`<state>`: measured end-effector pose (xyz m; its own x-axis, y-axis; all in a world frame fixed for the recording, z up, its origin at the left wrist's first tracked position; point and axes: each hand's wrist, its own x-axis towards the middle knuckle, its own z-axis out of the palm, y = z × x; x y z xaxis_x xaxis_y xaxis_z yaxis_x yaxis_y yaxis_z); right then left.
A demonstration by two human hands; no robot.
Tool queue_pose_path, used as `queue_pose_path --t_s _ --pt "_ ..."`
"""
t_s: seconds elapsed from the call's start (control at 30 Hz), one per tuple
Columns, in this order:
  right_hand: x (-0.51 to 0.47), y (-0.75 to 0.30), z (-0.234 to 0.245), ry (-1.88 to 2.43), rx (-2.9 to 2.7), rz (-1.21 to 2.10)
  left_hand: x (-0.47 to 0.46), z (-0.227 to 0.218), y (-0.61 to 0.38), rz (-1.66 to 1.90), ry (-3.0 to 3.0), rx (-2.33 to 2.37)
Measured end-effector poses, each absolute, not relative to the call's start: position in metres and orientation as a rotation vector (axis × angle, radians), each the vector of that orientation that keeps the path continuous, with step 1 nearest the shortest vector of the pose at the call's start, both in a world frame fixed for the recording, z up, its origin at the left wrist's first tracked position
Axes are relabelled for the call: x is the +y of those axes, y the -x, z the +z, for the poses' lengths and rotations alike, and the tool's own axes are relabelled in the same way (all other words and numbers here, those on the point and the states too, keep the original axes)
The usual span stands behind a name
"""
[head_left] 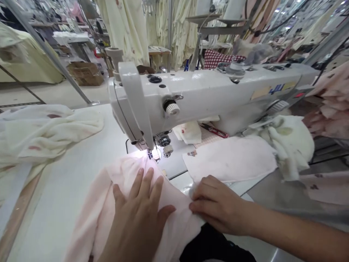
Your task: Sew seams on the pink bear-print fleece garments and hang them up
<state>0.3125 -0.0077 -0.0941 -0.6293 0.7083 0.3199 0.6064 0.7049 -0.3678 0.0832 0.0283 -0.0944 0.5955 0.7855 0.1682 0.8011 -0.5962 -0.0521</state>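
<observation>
Pale pink fabric [103,196] lies under the lit presser foot [150,154] of a white sewing machine [207,91] and drapes toward me. My left hand [140,207] rests flat on the cloth just in front of the needle area, its fingers spread. At the right edge of the same cloth, my right hand [218,205] pinches the fabric between thumb and bent fingers. Beyond that hand a separate pale pink piece [231,158] with a small print at its corner lies on the machine bed.
Cream printed fabric [49,131] is heaped on the left of the white table [73,156]. Red-handled snips [215,130] lie under the machine arm. A cream cloth bundle [289,142] sits at the right. Hanging garments [182,32] and a cardboard box [85,73] stand behind.
</observation>
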Motion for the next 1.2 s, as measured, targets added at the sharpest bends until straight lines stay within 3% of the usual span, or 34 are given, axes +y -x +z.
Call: queue_pose_path --t_s 0.63,0.93,1.2 --pt "-0.002 -0.314 -0.089 0.869 -2.664 0.297 0.036 -0.11 -0.066 -0.286 2.789 -1.237" --pt "0.057 -0.288 -0.096 0.659 -2.757 0.009 0.116 -0.098 -0.035 -0.203 2.975 -1.185" --pt "0.096 -0.265 -0.096 0.957 -2.662 -0.067 0.176 -0.092 -0.027 -0.207 2.994 -1.172"
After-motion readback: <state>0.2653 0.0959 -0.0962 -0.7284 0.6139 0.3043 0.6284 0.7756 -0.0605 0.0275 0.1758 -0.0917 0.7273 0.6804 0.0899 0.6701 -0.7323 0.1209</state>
